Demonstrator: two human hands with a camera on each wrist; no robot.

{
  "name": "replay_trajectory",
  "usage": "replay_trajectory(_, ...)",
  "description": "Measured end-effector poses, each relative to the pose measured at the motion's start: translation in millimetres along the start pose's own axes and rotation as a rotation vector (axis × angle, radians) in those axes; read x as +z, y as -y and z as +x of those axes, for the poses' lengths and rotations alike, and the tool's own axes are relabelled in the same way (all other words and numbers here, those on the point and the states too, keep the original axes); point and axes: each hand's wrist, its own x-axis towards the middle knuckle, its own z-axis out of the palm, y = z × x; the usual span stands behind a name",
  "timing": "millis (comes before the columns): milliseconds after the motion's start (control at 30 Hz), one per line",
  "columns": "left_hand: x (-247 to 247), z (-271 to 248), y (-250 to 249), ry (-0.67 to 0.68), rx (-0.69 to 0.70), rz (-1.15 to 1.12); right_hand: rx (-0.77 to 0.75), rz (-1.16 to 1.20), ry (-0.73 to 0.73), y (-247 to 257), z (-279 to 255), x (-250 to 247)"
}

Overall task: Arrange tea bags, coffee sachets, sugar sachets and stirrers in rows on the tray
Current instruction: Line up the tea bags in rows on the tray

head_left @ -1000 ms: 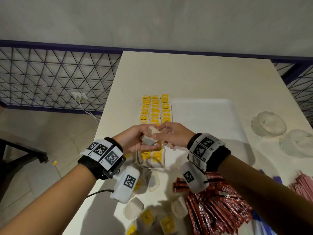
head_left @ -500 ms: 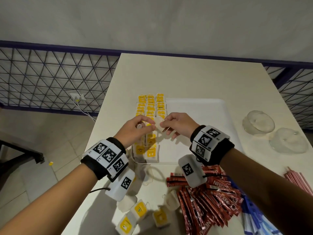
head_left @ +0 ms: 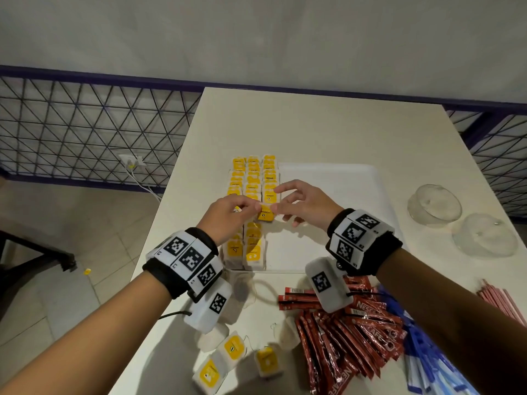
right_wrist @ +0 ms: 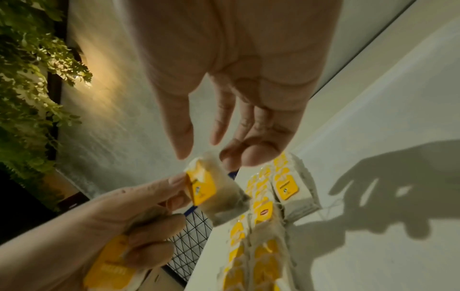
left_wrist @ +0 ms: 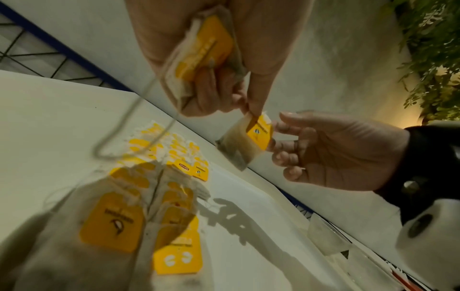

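Observation:
Over the left part of the white tray (head_left: 342, 195), both hands meet on one tea bag (head_left: 265, 215) with a yellow tag. My left hand (head_left: 251, 208) pinches the tag's left edge between thumb and forefinger, and its other fingers curl round a second tea bag (left_wrist: 204, 49) in the palm. My right hand (head_left: 275, 208) pinches the same bag (right_wrist: 211, 189) from the right. Below them, rows of tea bags (head_left: 252, 178) lie along the tray's left side. The held bag hangs a little above the right-hand row.
Loose tea bags (head_left: 233, 349) lie at the table's near edge. Red coffee sachets (head_left: 348, 337) are heaped right of them, with blue sachets (head_left: 422, 352) beyond and pink stirrers (head_left: 502, 306) at far right. Two glass bowls (head_left: 433, 203) stand right of the tray.
Both hands have moved away from me, from the tray's near edge to over the middle of the tea bag rows, carrying the tea bag between them.

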Motion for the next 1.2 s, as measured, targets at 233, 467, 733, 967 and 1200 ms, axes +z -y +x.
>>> replay_trajectory(233,-4,1,-2,0.070,-0.035,0.033,-0.084,-0.129,0.058,-6,5,5)
replay_trajectory(467,-5,0,-3,0.130,-0.063,-0.048,-0.103,-0.048,0.018,-6,10,5)
replay_trajectory(733,-17,9,4,0.205,-0.066,0.052,-0.126,-0.290,0.003,-7,12,-7)
replay_trajectory(967,-19,9,-5,0.313,-0.019,0.063,-0.134,-0.286,-0.037,-7,17,-6)
replay_trajectory(1200,-12,8,-16,0.196,-0.028,-0.112,-0.059,-0.235,0.077,-21,14,14)
